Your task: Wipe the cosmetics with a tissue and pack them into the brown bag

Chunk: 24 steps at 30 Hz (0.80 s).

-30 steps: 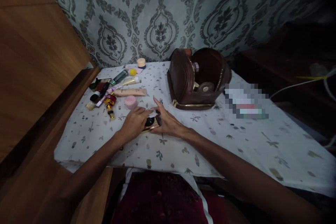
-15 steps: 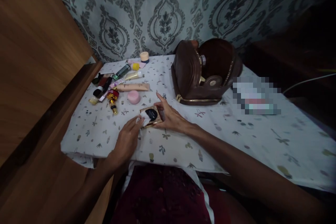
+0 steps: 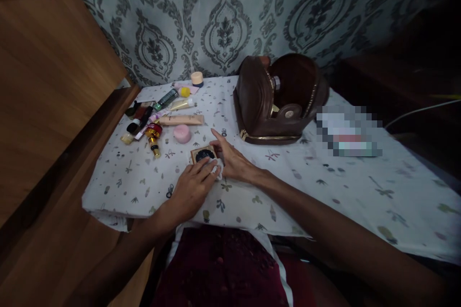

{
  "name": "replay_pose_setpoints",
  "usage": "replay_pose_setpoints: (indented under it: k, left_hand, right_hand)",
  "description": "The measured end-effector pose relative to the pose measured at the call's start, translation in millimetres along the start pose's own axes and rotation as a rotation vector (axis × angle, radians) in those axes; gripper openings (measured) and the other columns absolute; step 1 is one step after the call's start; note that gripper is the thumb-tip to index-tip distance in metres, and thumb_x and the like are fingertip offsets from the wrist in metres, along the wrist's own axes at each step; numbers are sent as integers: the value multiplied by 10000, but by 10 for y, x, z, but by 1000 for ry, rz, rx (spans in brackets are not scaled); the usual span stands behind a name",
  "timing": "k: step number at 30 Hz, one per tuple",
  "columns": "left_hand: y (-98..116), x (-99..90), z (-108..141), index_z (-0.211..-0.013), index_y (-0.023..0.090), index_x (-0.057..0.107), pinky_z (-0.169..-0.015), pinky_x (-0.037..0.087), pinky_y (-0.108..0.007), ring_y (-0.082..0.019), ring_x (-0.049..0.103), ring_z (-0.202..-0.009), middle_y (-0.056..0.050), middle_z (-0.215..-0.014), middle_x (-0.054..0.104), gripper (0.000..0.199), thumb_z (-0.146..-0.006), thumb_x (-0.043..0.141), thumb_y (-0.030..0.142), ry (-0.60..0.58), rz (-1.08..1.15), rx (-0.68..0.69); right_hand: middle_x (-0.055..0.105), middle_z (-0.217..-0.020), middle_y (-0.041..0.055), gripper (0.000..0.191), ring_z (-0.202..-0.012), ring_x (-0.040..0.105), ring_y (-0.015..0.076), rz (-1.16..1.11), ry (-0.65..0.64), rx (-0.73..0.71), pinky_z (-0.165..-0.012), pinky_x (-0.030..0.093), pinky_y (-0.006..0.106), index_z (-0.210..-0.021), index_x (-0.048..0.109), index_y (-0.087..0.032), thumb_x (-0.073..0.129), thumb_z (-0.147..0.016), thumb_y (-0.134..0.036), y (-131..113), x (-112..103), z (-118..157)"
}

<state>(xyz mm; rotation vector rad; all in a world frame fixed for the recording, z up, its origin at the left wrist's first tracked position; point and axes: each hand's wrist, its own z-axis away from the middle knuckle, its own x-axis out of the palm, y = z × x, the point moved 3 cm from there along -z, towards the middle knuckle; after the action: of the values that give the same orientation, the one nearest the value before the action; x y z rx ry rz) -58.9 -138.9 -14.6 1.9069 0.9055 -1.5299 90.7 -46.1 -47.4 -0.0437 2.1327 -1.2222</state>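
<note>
A small square gold compact (image 3: 199, 152) with a round black label lies at the table's near side. My right hand (image 3: 234, 162) grips its right edge, thumb pointing up and away. Over the compact's near part, my left hand (image 3: 190, 187) presses a crumpled white tissue (image 3: 218, 168), which shows beyond its fingertips. The left fingers hide part of the label. Just behind the compact sits a round pink jar (image 3: 182, 134), touched by neither hand.
A brown zip bag (image 3: 254, 100) stands unzipped behind my right hand. Left of it lie a peach tube (image 3: 183, 120), a green tube (image 3: 167, 99), a gold bottle (image 3: 154, 146) and several other cosmetics. A peach-lidded jar (image 3: 197, 78) is near the wall. A blurred item (image 3: 349, 134) lies right.
My left hand has slid rightward with the tissue, from the compact's left side to its near right part. My right hand keeps its hold on the compact.
</note>
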Motion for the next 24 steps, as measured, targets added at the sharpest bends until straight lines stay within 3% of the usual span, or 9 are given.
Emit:
replay_pose_setpoints:
  k: [5,8,12,18,24]
  left_hand:
    - [-67,-35,-226,-1357,172,511,-1026,420,-442,-274,436,-1352,-118,-1389,569,482,-904,400,50,-26,4,-21]
    - [-177,-33,-375,-1344,166,513,-990,446,-453,-290,469,-1299,-132,-1340,586,434,-922,434,99,-21,1,-82]
    - [-372,-38,-442,-1323,138,532,-959,473,-442,-292,553,-1150,-146,-1200,632,427,-896,527,153,-33,40,-161]
    - [-622,11,-107,-1374,116,499,-985,484,-473,-281,575,-1162,-171,-1251,626,468,-925,364,124,79,245,-305]
    - [-475,81,208,-1422,172,441,-984,514,-464,-251,591,-1162,-145,-1262,634,489,-941,365,121,157,273,-327]
  right_hand:
    - [521,-1332,149,1169,-1189,562,295,6,-9,3,-1001,459,477,-1576,-11,-268,740,-680,-245,-23,-9,13]
    - [509,-1359,163,1254,-1252,523,321,26,-10,31,-1020,440,496,-1573,-41,-257,809,-652,-289,-59,-24,22]
    - [510,-1370,172,1228,-1261,523,322,-6,-21,54,-1039,424,494,-1576,-17,-239,810,-670,-298,-86,-51,27]
    - [495,-1391,170,1143,-1303,488,329,6,-55,63,-1057,403,534,-1571,88,-260,810,-686,-307,-85,-55,39]
    - [493,-1386,150,978,-1292,473,336,92,-61,37,-1078,391,548,-1535,250,-239,784,-720,-319,-106,-46,26]
